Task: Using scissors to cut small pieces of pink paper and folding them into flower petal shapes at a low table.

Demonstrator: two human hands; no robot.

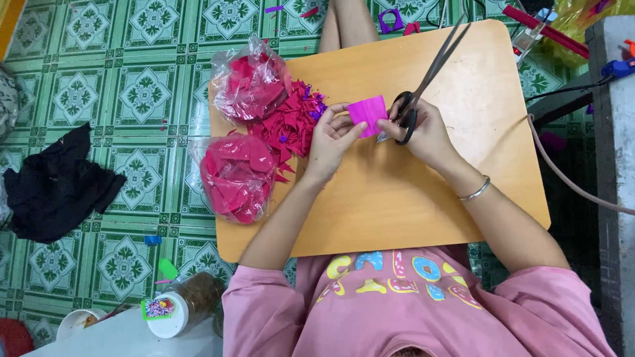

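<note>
A low wooden table (397, 205) stood on a green patterned tile floor (112, 92), with a black cloth (56, 185) lying at left.

Small magenta paper piece (368, 112) — pinched upright; black scissors (423, 79) — blades open.

Both forearms are stretched forward and angled inward, the left hand (331, 135) pinched shut at the fingertips and the right hand (423, 129) curled closed, wrist slightly bent.

pink printed shirt (397, 297), silver bangle (475, 190)
</note>
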